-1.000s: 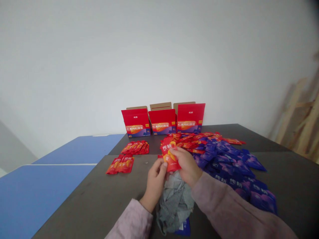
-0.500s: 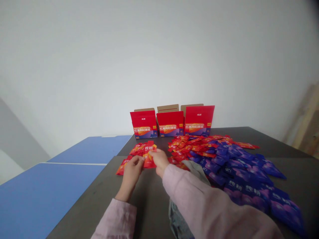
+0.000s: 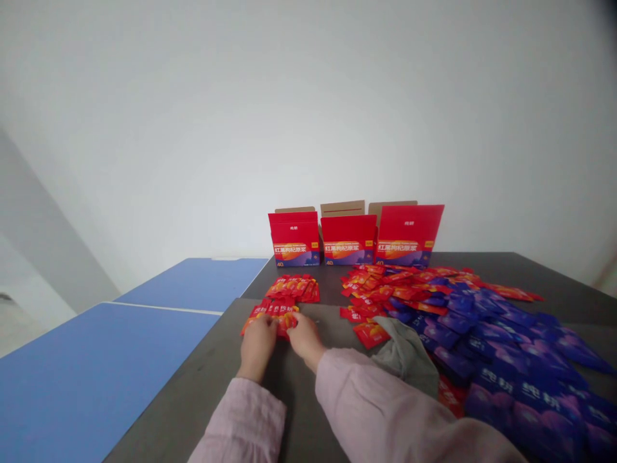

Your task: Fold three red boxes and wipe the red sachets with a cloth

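My left hand (image 3: 259, 342), right hand (image 3: 303, 339): both grasping red pouches (image 3: 278, 309)
Counter (image 3: 197, 379) edge: left, beside blue tabletop (image 3: 87, 379)
Open room: gap between right hand and gray cloth (image 3: 405, 355)

Place: looks like a packing room
Dark table (image 3: 193, 399): three open red cartons (image 3: 348, 235), heaped sachets (image 3: 460, 321)
Wall (image 3: 308, 116): plain white

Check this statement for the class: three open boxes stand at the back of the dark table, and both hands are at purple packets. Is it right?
Not quite: the left hand and right hand are at red packets, not purple, as the head view shows. The three open boxes do stand at the back of the dark table.
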`<state>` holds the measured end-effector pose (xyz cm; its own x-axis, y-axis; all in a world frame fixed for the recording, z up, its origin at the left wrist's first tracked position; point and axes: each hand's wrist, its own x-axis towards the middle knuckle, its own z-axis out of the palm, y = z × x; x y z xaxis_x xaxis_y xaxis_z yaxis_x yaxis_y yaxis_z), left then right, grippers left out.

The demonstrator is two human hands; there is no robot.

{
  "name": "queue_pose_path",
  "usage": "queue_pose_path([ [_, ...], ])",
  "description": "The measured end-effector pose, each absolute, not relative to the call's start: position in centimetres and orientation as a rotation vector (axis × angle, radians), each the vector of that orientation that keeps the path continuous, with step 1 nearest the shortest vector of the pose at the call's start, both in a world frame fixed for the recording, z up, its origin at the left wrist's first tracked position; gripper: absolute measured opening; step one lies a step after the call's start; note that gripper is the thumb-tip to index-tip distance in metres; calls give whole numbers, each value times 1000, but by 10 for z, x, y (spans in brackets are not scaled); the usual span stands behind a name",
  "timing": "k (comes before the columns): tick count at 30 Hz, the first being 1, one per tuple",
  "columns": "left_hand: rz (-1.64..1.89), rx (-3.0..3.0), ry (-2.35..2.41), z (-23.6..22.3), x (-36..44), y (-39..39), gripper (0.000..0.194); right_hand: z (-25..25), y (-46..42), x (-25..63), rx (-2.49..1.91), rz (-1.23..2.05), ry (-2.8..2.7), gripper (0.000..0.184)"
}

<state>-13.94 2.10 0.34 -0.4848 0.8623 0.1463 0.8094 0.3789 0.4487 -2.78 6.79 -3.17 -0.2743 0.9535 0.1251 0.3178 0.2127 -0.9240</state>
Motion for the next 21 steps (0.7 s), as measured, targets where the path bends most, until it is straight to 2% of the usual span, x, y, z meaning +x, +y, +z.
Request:
queue_pose_path([
  [5, 722, 1534, 2541, -2, -139, 23, 23, -30, 61, -31, -1268, 944, -1908, 46],
  [10, 795, 1532, 2543, 1, -137, 22, 16, -33, 58, -30, -1260, 885, -2009, 46],
  [16, 867, 1535, 2512, 7, -137, 18, 10, -35, 57, -27, -1241, 877, -2019, 53],
  [21, 812, 1681, 2426, 0, -142, 16, 21, -32, 57, -26, -1236, 927, -1969, 51],
])
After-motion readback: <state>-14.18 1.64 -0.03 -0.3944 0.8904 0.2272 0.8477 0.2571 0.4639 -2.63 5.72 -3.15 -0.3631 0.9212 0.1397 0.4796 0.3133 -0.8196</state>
